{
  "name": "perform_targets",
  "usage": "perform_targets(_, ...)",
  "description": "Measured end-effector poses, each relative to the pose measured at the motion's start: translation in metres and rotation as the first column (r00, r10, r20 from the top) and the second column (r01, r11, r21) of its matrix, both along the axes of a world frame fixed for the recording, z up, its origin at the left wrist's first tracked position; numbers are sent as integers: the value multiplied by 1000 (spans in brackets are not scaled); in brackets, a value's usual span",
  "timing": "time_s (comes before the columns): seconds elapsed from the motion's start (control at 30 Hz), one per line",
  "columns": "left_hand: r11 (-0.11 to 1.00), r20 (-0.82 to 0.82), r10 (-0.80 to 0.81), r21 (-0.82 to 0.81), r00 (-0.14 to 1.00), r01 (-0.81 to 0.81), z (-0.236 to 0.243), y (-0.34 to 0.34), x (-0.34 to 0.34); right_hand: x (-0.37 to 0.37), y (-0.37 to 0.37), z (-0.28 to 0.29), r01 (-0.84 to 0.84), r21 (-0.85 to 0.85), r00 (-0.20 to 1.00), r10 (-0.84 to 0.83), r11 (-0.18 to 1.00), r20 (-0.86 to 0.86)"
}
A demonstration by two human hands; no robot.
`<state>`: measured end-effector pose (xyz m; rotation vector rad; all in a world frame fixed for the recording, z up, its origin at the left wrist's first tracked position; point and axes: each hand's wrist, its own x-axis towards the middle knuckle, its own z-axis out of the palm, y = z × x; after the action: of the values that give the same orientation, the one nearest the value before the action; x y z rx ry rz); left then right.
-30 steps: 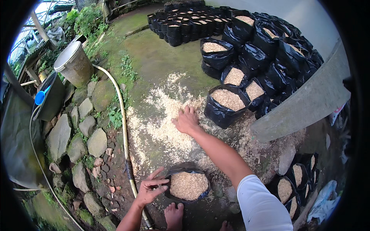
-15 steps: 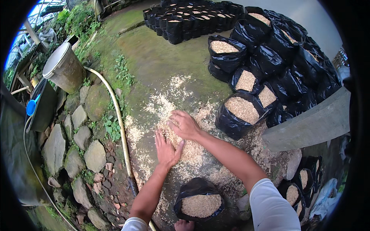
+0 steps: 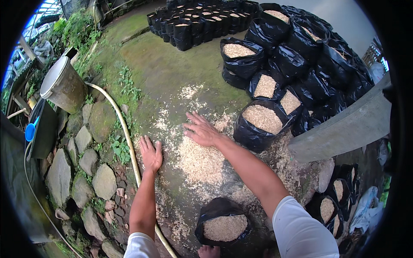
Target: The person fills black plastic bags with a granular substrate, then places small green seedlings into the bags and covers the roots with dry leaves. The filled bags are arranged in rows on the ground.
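Pale chaff-like shavings (image 3: 200, 165) lie scattered and heaped on the mossy concrete ground. My left hand (image 3: 150, 152) rests with fingers spread at the left edge of the scattering, beside a pale hose (image 3: 123, 121). My right hand (image 3: 200, 130), also spread and holding nothing, touches the shavings at the top of the heap. Near my feet stands an open black plastic bag (image 3: 223, 223) filled with shavings. A similar filled bag (image 3: 261, 120) stands just right of my right hand.
Stacked black bags (image 3: 309, 60) occupy the right; rows of smaller ones (image 3: 184, 36) stand behind. A concrete pillar (image 3: 337, 120) rises at right, with more bags (image 3: 327, 208) below it. On the left are a bucket (image 3: 64, 88), blue dipper (image 3: 31, 131) and stone edging (image 3: 103, 180).
My left hand has moved forward from beside the near bag, then leftward toward the hose. My right hand has shifted slightly up and left, and the shavings are gathered nearer me.
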<state>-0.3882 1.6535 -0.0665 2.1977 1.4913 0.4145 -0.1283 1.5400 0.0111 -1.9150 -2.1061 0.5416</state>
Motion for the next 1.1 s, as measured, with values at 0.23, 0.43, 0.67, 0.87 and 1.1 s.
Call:
perform_targets(0.23,951,318,-245,-104,916,291,32,-154,30,-14,-94,16,-15,-102,996,6,995,-87)
perform_targets(0.43,866,880,-63,-186,471,464,117,-195,0,-47,-86,16,-181,-70,944,193,981,269)
perform_targets(0.67,542,186,-805,-160,564,825,170,-276,-54,-41,-72,-16,-83,-94,983,97,992,157)
perform_targets(0.87,858,117,-137,-482,984,177,172,-282,-54,-13,-122,70,537,-111,619,-480,836,-622)
perform_targets(1.1,932,59,-131,-333,990,143,172,-308,-46,-60,-169,139,54,-496,352,-481,867,-803)
